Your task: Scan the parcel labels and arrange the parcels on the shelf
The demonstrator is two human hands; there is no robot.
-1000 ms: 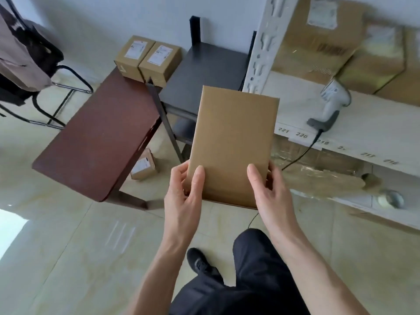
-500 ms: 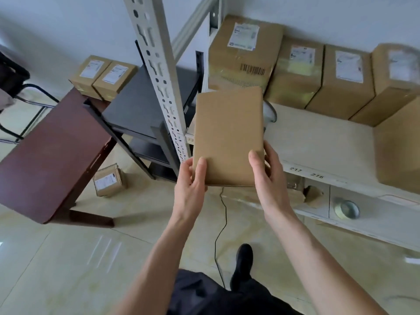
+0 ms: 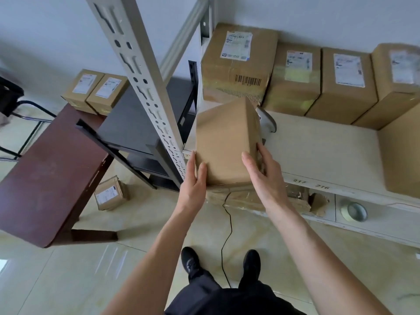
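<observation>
I have swung the plain brown cardboard parcel (image 3: 225, 144) over to the white shelf's (image 3: 318, 151) front left corner; left hand (image 3: 193, 180) and right hand (image 3: 261, 176) grip its sides, ready for placing.

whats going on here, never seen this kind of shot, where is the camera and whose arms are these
There is no machine here. The camera sits on a person's head and looks down, so you see their own arms, dark trousers and shoes. The left hand and right hand hold a plain brown parcel by its sides at the front edge of a pale shelf. Along the back of the shelf stands a row of labelled boxes. A grey handheld scanner peeks out behind the parcel. To the left are a reddish table and two small boxes; another small box lies on the floor.
</observation>
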